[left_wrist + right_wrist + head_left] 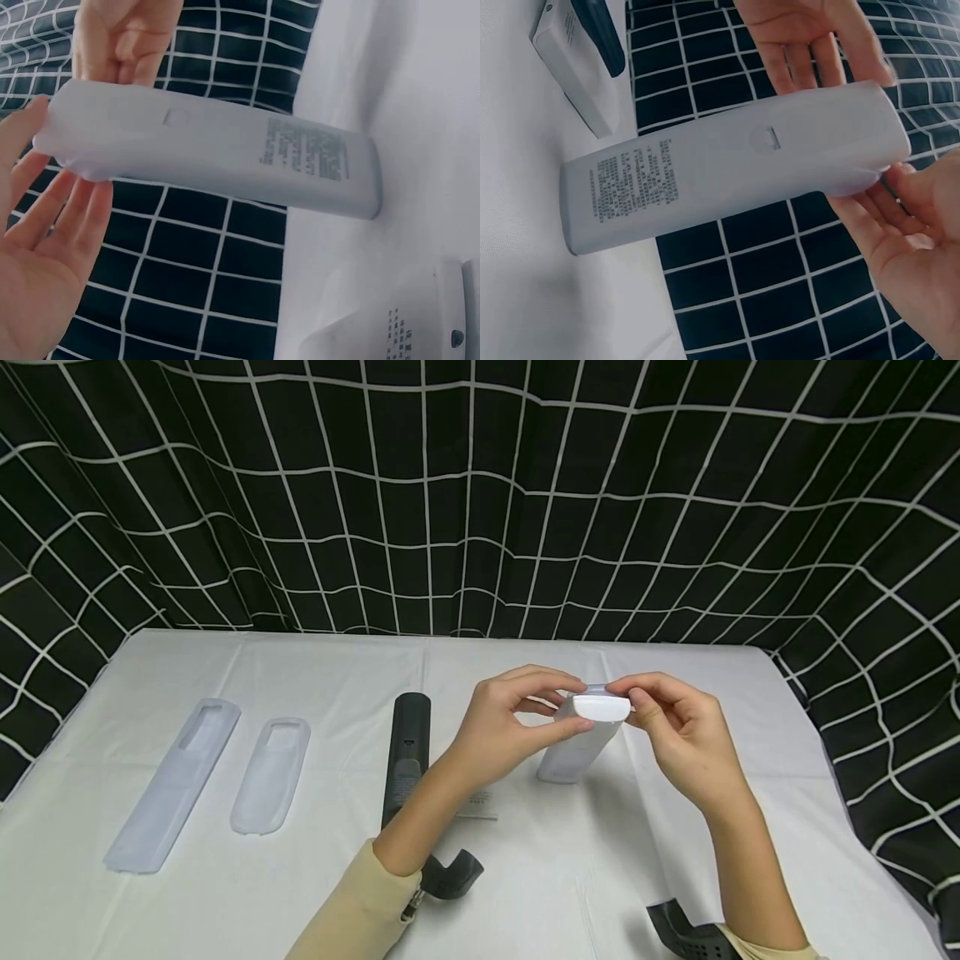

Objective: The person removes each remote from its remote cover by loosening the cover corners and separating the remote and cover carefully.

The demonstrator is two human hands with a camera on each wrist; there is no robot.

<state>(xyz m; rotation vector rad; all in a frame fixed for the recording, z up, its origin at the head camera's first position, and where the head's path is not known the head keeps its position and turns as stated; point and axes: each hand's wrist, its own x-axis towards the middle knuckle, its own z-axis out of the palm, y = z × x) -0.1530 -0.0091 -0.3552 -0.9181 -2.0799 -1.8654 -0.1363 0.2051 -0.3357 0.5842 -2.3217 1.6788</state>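
Observation:
A white remote control (pixel 577 752) stands on end on the table, its printed back towards the wrist cameras. A translucent, soft-looking cover (pixel 855 183) wraps its upper end and bulges out past its front side. My left hand (pixel 506 718) grips the remote's upper end, thumb on the near face and fingers behind. My right hand (pixel 682 739) pinches the cover's edge at the top right corner between thumb and index finger. In the left wrist view, the remote's latch mark and printed label (pixel 307 148) show along its back. The front with its buttons is hidden.
Two translucent remote covers, a long one (pixel 176 785) and a shorter one (pixel 270 777), lie at the left. A black remote (pixel 408 752) and a white printed object (pixel 480 806) lie by my left forearm. Black gridded curtain (pixel 480 510) surrounds the white-clothed table (pixel 337 677).

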